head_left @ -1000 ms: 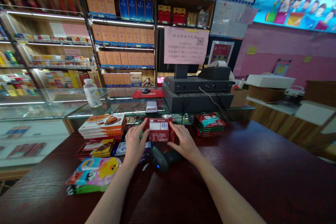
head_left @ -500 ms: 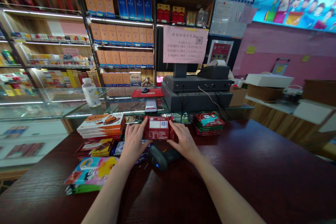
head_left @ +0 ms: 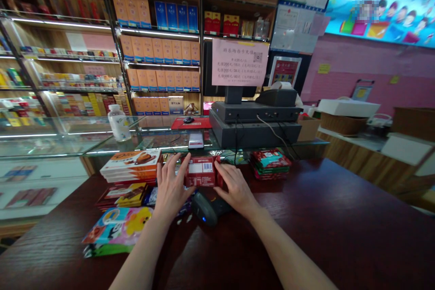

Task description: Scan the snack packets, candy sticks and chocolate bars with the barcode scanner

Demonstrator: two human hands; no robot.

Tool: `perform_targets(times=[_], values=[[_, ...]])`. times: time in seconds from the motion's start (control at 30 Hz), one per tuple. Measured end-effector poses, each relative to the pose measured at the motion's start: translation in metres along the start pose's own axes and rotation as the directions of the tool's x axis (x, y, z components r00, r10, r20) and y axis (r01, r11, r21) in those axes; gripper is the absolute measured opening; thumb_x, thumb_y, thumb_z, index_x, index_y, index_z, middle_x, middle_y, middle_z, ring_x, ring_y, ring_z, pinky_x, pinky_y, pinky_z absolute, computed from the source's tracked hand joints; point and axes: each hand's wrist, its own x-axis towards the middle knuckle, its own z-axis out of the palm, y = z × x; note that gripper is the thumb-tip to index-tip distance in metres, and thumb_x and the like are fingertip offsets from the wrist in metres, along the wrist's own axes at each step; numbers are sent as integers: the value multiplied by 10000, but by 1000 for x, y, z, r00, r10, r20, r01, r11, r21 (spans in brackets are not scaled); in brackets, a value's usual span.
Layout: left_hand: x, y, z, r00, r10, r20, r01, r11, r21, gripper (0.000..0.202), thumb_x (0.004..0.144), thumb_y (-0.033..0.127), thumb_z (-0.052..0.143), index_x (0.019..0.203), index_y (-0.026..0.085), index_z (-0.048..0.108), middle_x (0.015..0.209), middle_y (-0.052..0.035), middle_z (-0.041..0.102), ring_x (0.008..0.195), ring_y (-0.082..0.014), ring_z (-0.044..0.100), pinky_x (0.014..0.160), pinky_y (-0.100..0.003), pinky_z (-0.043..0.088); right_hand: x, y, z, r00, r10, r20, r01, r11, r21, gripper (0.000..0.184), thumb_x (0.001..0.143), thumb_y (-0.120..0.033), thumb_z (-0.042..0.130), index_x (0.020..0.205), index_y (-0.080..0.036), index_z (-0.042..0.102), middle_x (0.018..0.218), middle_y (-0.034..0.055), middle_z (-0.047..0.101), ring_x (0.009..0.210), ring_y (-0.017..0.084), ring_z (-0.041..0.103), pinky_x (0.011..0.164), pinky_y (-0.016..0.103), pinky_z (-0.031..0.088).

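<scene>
Both hands bracket a red box (head_left: 203,171) near the far edge of the dark wood desk (head_left: 340,222), around its middle. The left hand (head_left: 171,192) has its fingers (head_left: 180,167) spread wide, with the tips against the box's left end; the right hand (head_left: 236,186) cups the right end with its fingers close together. Neither palm covers the top, so a white label and barcode stay exposed, facing up. The box's brand is too small to read, and whether it rests on the desk cannot be told. A black barcode scanner (head_left: 207,208) lies on the desk just in front of it, its blue light on. A stack of orange boxes (head_left: 132,165) sits to the left, and red-and-green packets (head_left: 271,164) sit to the right. Behind, a pink notice (head_left: 239,62) shows Chinese text, a QR code and amounts including 200, 300 and 500.
</scene>
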Motion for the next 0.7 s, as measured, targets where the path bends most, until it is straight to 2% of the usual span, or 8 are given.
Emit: perform_targets(times=[0.07,0.13,0.43,0.57,0.7], values=[[1,0,-1,999,44,24,-43,999,-32,918,769,285,731,1549,265,248,1553,-130,395,1444,-343,323,1213,-593,129,-1,1,1,1000,10,1,-10,1000,10,807,917,-226,590,1594,-241,151,1363,159,553,1237,321,522,1004,508,459],[1,1,-2,996,69,50,-66,996,-56,919,778,236,705,1555,249,216,1546,-118,426,1464,-326,303,1223,-592,77,-1,2,2,1000,16,2,-16,1000,22,804,913,-217,593,1593,-245,163,1369,156,552,1242,317,520,1005,505,462],[-1,-3,-3,999,39,33,-37,998,-60,824,772,237,703,1504,219,324,1446,-125,523,1395,-304,418,1230,-567,84,2,2,7,999,51,9,-51,990,128,742,902,-180,608,1556,-303,277,1449,101,514,1311,281,473,1062,504,433],[-3,-5,-5,999,25,27,-24,998,-50,808,774,229,705,1493,216,338,1453,-126,514,1379,-301,434,1229,-560,107,4,6,-5,993,73,96,-87,983,159,666,916,-198,595,1526,-290,343,1449,91,525,1310,263,475,1070,500,425],[-2,-7,-7,1000,-17,14,17,999,-34,813,784,233,693,1506,217,322,1467,-134,497,1387,-306,426,1227,-549,130,4,16,-22,969,84,231,-125,978,169,506,937,-233,585,1434,-247,493,1335,98,624,1240,250,537,1048,486,442]])
